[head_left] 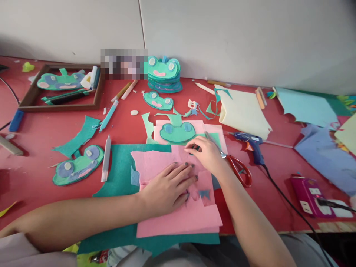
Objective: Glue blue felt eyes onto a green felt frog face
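Note:
My left hand [172,187] lies flat with fingers stretched over a pink felt sheet [155,163], which rests on a larger teal felt sheet [119,155]. Just beyond it, my right hand [204,152] has thumb and forefinger bent together at the sheet's upper edge. Whatever they hold, if anything, I cannot make out. A green felt frog face [178,132] with blue eye patches lies past the right fingertips on more pink felt. Scissors with red handles [240,170] lie beside my right wrist, their blades partly hidden by the hand.
A blue glue gun [251,142] with its cord lies at right, near a purple power socket block [311,196]. Finished frog faces are stacked [164,74] against the wall; another frog face [79,167] lies left. Markers, felt scraps and a wooden tray [59,107] surround them.

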A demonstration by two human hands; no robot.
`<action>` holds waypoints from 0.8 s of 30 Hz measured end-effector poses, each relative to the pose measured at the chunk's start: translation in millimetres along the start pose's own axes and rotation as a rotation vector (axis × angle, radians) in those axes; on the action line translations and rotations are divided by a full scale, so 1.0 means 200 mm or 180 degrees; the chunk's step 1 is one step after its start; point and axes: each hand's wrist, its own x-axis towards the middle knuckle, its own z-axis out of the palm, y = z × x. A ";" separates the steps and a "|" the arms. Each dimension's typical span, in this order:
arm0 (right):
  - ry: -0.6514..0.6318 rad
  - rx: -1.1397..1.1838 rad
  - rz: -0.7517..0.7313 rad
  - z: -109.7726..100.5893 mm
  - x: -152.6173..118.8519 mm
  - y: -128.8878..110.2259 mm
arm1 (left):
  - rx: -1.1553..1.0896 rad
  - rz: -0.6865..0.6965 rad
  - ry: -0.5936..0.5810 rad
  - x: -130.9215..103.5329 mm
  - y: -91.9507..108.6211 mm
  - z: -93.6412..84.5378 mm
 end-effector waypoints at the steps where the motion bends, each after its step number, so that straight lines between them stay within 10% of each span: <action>1: -0.0032 0.0037 -0.0023 0.00 0.00 0.01 | 0.0000 0.0002 -0.0006 0.00 0.00 0.00; 24: -0.0034 0.0161 -0.0090 0.00 0.01 0.01 | 0.0367 -0.0803 0.0260 -0.02 0.00 0.02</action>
